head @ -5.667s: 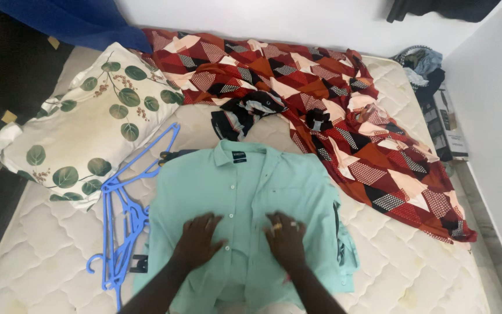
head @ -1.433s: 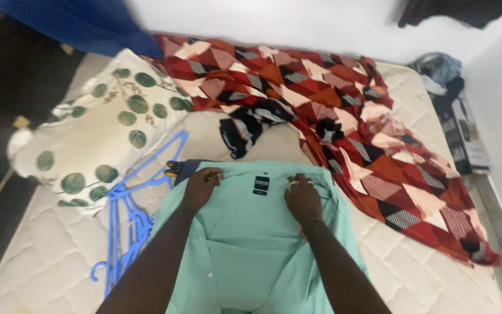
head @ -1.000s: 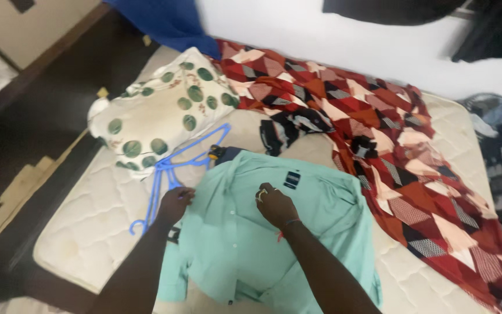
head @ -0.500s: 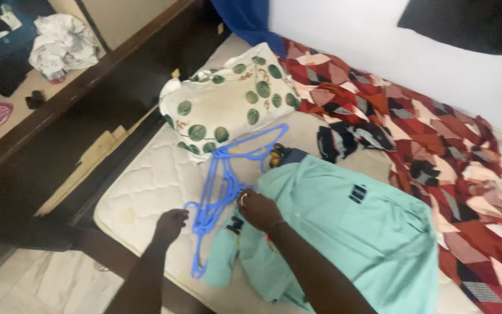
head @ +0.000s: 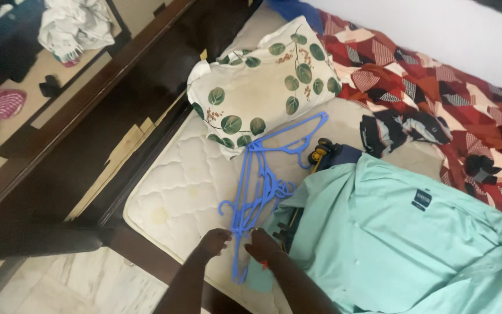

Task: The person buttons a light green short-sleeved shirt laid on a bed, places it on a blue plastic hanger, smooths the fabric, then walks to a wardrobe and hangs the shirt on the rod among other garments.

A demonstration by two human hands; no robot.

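The quilted mattress (head: 181,186) carries everything in view. The mint-green shirt (head: 402,244) now lies spread at its right side, no longer under your palms. The leaf-print pillow (head: 262,87) sits above the blue hangers (head: 262,186), which lie in a bunch just left of the shirt. Both hands have moved off the collar to the lower end of the hangers: your left hand (head: 213,241) and right hand (head: 262,247) touch it from either side, fingers curled; whether they grip cannot be told. Judgement: attention has shifted from shirt to hangers.
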